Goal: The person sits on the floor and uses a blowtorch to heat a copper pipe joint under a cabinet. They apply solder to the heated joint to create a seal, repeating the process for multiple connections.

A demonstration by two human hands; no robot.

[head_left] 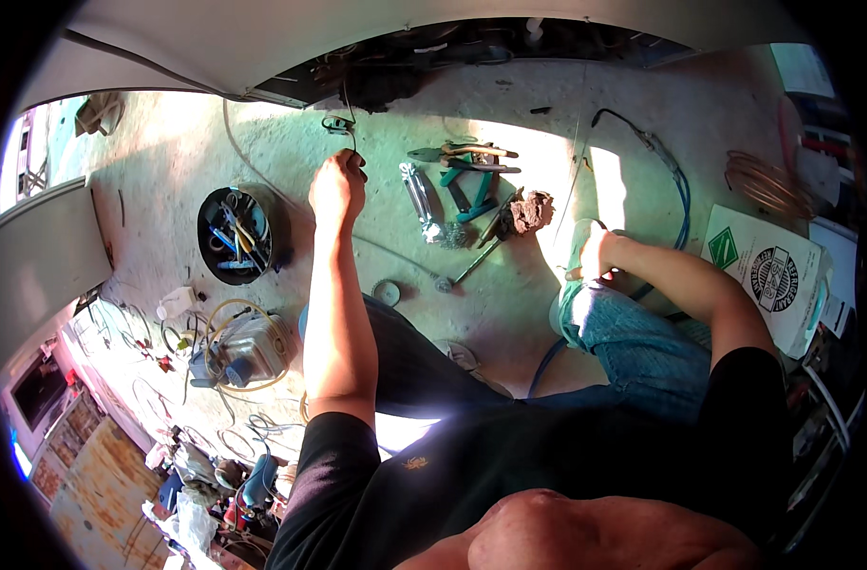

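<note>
My left hand (338,188) is closed in a pinch around a thin dark wire (348,106), which runs up to the dark opening under a pale panel (291,38). Just beyond that hand lies a small metal clip-like piece (337,123). On the right, my right hand (597,256) hangs beside my bent knee with its fingers curled; whatever may be in them is hidden. Between the hands lie pliers (462,153), green-handled tools (471,193), a silvery wrapped bundle (417,195) and a reddish-brown crumbly lump (531,213).
A black bucket of hand tools (279,237) stands at left, with a grey pump-like machine (253,350) nearer me. A round metal ring (386,292) lies near my knee. At right are a blue hose (683,190), a copper tube coil (766,180) and a white carton (747,233).
</note>
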